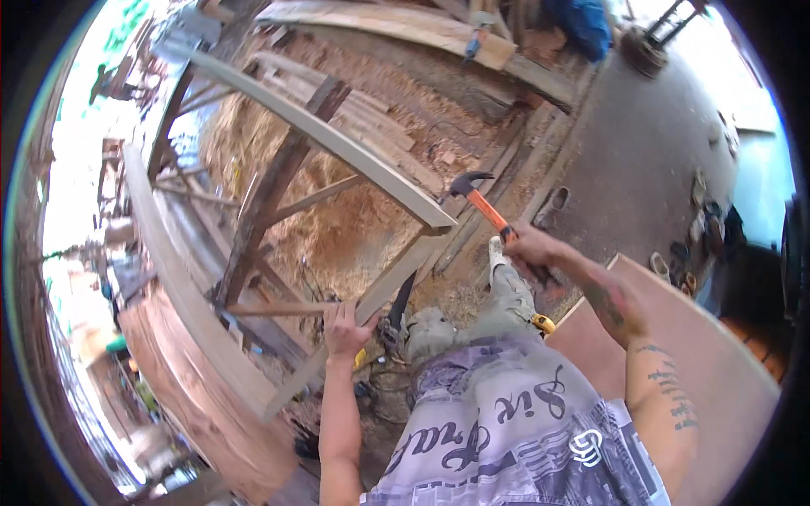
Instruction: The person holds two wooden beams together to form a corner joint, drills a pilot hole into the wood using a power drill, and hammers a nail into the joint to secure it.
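A long wooden frame [337,145] lies across dark timber trestles [274,181], with a short end piece [403,263] joining its long bars nearest me. My left hand [346,331] is closed over this end piece, partway along it. In my right hand [537,251] is a claw hammer [485,207], held by its orange handle. The dark hammer head is up beside the frame's right-hand corner; whether it touches the wood I cannot tell. No nail can be made out at that corner.
Wood shavings [337,232] and loose planks [371,118] cover the ground beyond the frame. A thick timber slab [194,371] is at the left. At the right a flat board [675,354] stands close to my arm, with footwear [660,266] past it.
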Tool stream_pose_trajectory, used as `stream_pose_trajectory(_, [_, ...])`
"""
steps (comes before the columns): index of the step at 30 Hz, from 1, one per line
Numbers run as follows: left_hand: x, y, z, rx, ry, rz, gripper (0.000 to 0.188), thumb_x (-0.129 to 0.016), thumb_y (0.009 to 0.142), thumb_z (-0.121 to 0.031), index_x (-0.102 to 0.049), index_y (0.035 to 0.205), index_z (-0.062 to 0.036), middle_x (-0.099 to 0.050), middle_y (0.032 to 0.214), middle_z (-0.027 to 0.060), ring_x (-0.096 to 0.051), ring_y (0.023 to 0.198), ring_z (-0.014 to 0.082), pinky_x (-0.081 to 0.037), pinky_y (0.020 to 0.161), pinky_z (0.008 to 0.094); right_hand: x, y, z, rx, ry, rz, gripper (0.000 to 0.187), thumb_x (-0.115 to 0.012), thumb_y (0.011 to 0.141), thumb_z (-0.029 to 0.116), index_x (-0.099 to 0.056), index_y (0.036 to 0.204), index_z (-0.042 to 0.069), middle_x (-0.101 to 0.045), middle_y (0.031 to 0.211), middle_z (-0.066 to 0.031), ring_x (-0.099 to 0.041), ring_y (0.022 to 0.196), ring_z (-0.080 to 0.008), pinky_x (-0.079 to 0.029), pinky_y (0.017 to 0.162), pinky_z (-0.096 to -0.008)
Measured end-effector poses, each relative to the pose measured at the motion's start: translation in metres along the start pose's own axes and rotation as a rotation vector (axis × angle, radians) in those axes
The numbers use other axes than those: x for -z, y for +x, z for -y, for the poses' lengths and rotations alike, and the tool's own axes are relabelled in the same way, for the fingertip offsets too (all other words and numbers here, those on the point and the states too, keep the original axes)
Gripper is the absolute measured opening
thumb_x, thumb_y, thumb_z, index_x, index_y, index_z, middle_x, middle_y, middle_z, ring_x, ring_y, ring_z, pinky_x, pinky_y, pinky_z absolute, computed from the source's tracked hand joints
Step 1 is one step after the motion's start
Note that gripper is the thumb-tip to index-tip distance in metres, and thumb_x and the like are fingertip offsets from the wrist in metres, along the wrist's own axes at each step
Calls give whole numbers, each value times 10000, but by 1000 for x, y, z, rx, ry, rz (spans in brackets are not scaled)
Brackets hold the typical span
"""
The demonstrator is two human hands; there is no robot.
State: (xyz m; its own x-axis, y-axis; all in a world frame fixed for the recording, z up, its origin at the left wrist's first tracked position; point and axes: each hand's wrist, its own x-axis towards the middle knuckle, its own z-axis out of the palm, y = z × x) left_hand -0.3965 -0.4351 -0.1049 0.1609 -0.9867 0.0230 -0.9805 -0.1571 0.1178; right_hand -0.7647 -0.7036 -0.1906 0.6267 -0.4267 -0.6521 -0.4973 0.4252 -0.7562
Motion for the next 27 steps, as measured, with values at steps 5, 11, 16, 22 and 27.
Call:
stream_pose_trajectory(5, [6, 0, 0, -22, 23, -17, 476, -802, 742, -412, -653, 1013, -50, -657, 928, 113, -571, 846, 314, -463, 734, 428, 51, -6, 50, -73, 80, 3, 119, -618, 830, 75, -503, 800, 68, -514, 625, 9, -506, 503, -109, -393, 442, -290])
stream_pose_trajectory(11, [8, 10, -5, 13, 34, -25, 476, -788, 740, -424, -656, 999, -47, -651, 910, 103, -568, 844, 300, -456, 737, 428, 13, -12, 46, -179, 46, 134, 128, -619, 818, 61, -493, 824, 80, -484, 637, 22, -479, 498, -102, -413, 457, -296])
stream_pose_trajectory(16, [4, -1, 1, 86, 21, 1, 496, -779, 739, -460, -658, 986, -47, -654, 909, 101, -568, 852, 288, -451, 741, 422, 47, -1, 87, -201, -15, 202, 149, -636, 835, 58, -488, 827, 73, -497, 649, 3, -483, 508, -104, -384, 433, -290])
stream_pose_trajectory(22, [1, 2, 3, 71, 53, -48, 523, -796, 705, -478, -667, 974, -48, -656, 906, 89, -573, 868, 279, -453, 775, 421, 58, 7, 58, -120, 174, -195, 111, -585, 836, 38, -488, 859, 86, -482, 620, 7, -478, 459, -115, -403, 416, -295])
stream_pose_trajectory(27, [16, -1, -1, 174, -65, -16, 594, -806, 704, -477, -663, 1081, -41, -666, 954, 97, -580, 888, 308, -459, 801, 442, -18, -22, 71, -327, 243, 51, 166, -596, 870, 37, -440, 901, 86, -449, 612, 5, -454, 453, -111, -416, 407, -303])
